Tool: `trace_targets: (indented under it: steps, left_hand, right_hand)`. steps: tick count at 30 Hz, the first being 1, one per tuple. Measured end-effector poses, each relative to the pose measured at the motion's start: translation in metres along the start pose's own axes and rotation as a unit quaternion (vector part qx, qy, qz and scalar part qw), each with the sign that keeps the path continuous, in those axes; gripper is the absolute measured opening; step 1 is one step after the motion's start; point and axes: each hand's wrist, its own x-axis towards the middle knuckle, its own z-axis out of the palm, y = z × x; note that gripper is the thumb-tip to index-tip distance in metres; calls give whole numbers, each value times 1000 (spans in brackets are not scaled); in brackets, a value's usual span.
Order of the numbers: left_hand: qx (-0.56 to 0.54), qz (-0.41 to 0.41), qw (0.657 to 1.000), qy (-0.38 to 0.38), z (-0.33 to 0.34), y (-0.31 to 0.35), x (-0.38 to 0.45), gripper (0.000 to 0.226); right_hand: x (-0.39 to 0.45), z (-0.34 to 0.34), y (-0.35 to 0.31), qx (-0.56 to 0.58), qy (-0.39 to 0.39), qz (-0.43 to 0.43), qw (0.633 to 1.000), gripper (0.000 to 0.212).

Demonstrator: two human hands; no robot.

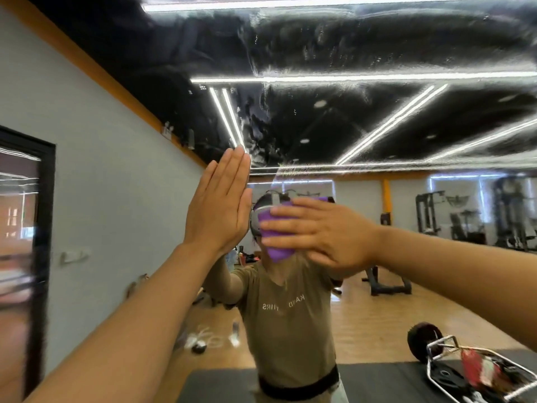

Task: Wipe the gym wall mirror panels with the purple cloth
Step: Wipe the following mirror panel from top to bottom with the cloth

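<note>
Mirror: the wall mirror panel [377, 126] fills most of the view, its upper part streaked and smeared over the reflected black ceiling and light strips.
Left hand: the left hand [218, 205] is raised flat against the glass, fingers straight and pressed together, pointing up, palm on the mirror; it holds nothing.
Right hand: the right hand [319, 231] lies flat with fingers straight and slightly spread, pointing left, pressing the cloth onto the glass.
Cloth: the purple cloth [276, 251] sits between the right palm and the mirror, at about head height, just right of the left hand; its purple edges show above, left of and below the fingers.
Gap between hands: the two hands are near each other but apart.
Reflection: the person's reflection in an olive T-shirt [287, 321] stands centred below the hands, its head mostly covered by the cloth and right hand.
Left side: a grey wall [110, 184] with an orange band along its top meets the mirror; a dark-framed door or window [23, 257] sits at the far left, blurred.
Lower right: a trap bar [470, 370] with a dark weight plate rests on a black floor mat [377, 379].
Background: weight racks [430, 210] show in the reflected room, on wood flooring.
</note>
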Motion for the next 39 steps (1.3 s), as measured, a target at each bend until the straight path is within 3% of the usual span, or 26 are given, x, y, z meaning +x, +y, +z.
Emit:
trace_targets:
  steps: [2,5,9,12,15,19,26,28,34,39]
  left_hand:
    - [-4,-2,1000,-1,0,-1,0,58]
    - [-9,-5,1000,4,0,0,0,59]
    - [-15,-2,1000,19,3,0,-1,58]
    - [-29,-7,999,38,5,0,-2,57]
    - [-47,-29,997,47,5,0,-4,57]
    - [-45,-38,998,34,3,-1,-6,57]
    - [-37,-39,998,11,2,0,-6,59]
    - [-35,-38,999,10,2,-1,-6,59]
    - [0,-59,998,-9,0,4,-6,62]
    - [-1,-74,997,-15,-2,10,-24,62]
  right_hand:
    - [18,-13,28,2,35,80,996,53]
    - [46,-41,69,14,98,257,961,56]
    - [70,-48,82,15,138,341,930,57]
    - [64,-30,48,15,149,300,942,56]
    - [37,-6,-1,-3,96,185,978,57]
    - [-6,22,-66,-37,5,85,996,62]
    - [-12,20,-50,-23,-27,-2,999,58]
    - [-1,12,-32,-7,-6,23,1000,57]
    - [42,-21,27,11,128,271,954,55]
    - [37,2,-16,3,173,289,942,54]
